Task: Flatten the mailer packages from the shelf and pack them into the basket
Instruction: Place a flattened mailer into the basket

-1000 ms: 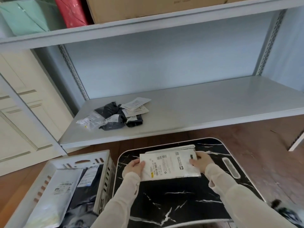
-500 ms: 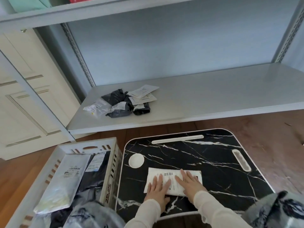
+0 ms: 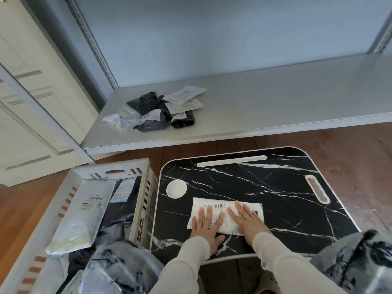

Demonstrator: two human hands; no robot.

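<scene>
Low in the frame, left hand (image 3: 205,225) and right hand (image 3: 247,222) press flat, palms open, gripping nothing, on white mailer (image 3: 227,216); its slick film, probably creased underneath, could skid across the tray (image 3: 275,183).

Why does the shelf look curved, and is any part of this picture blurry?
Head view: the wide-angle lens bends the shelf edge and uprights; soft daylight gives a mild sheen on the black marble tray; the patterned fabric at the bottom corners is smeared and out of focus, while both hands, left and right, on the white mailer stay fairly sharp.
</scene>
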